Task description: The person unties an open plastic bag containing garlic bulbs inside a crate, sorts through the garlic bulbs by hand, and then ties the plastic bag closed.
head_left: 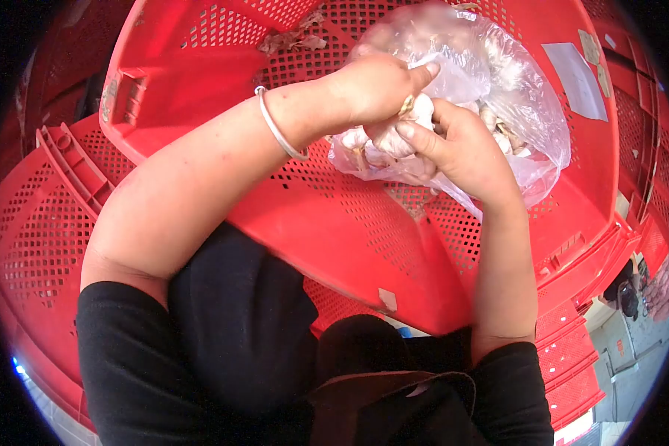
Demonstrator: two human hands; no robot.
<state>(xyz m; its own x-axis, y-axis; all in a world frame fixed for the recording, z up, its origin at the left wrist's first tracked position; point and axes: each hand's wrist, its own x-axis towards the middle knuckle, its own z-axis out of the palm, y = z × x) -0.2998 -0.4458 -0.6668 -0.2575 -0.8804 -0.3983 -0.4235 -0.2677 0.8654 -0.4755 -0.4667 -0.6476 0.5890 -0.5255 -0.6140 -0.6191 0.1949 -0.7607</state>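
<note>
Inside a large red perforated crate (334,215) lies a clear plastic bag (539,111) with several white garlic bulbs in it. My left hand (383,85), with a pale bangle (275,126) on its wrist, is closed at the top of a garlic bulb (398,137) over the bag's opening. My right hand (472,149) has its thumb and curled fingers on the same bulb from the right side. The two hands are close together. Fingertips of my left hand are partly hidden behind the bulb.
Dry husk scraps (293,42) lie in the crate's upper part. A white label (576,80) is on its right wall. More red crates (41,223) stand at the left and stacked at the right (569,357). A person (628,293) appears far right.
</note>
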